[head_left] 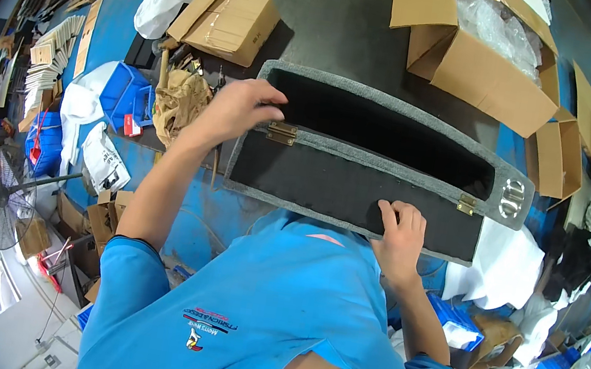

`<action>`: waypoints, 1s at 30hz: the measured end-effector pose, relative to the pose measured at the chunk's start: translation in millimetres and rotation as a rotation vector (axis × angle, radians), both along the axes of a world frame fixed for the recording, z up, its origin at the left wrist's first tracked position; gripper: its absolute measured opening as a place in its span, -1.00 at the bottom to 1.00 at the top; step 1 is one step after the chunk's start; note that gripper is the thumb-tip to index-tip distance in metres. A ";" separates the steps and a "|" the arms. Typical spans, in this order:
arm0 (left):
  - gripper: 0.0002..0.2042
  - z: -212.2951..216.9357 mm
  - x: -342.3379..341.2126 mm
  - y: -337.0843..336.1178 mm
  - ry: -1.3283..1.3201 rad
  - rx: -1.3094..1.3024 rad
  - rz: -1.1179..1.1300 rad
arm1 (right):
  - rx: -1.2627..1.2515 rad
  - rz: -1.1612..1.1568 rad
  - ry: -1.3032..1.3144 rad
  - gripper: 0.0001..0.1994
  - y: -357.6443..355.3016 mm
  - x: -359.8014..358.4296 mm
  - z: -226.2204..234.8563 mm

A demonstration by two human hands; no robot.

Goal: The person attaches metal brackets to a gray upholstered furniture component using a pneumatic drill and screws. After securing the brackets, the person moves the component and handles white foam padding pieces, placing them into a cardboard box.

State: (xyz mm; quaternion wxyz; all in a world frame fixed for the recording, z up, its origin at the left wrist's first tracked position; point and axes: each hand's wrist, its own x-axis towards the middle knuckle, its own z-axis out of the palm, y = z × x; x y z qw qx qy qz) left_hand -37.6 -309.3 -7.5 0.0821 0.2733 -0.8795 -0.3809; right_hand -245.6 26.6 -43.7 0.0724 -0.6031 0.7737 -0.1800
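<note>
A long, narrow box (407, 102) covered in grey felt stands in front of me, its inside black. Its lid (326, 185), lined in black, is folded down toward me on two brass-coloured hinges (282, 133). My left hand (242, 109) is at the box's left end, close to the left hinge. Its thumb and forefinger are apart over the opening with nothing between them; the other fingers are mostly hidden. My right hand (400, 238) rests over the lid's near edge, fingers loosely bent on the black lining and thumb apart. A silver metal fitting (512, 198) sits at the box's right end.
Behind the box, on the dark tabletop (328, 17), are a closed cardboard box (235, 23) and an open carton (479, 78) holding clear plastic wrap. Crumpled brown paper (181, 103) and blue bins (125, 94) lie to the left. White sheeting (501, 269) bunches at the right.
</note>
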 end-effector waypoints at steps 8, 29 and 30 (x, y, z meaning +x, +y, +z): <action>-0.89 -28.2 -9.5 5.1 -0.047 -0.105 -0.258 | -0.053 -0.077 -0.018 -0.23 10.0 -3.1 2.6; -0.90 -58.3 -307.4 248.2 0.171 -0.163 -0.332 | -0.176 -0.034 -0.152 -0.22 150.0 -172.0 -13.0; -0.90 -54.2 -308.8 248.4 0.106 -0.077 -0.329 | -0.195 -0.030 -0.162 -0.22 149.9 -174.5 -15.2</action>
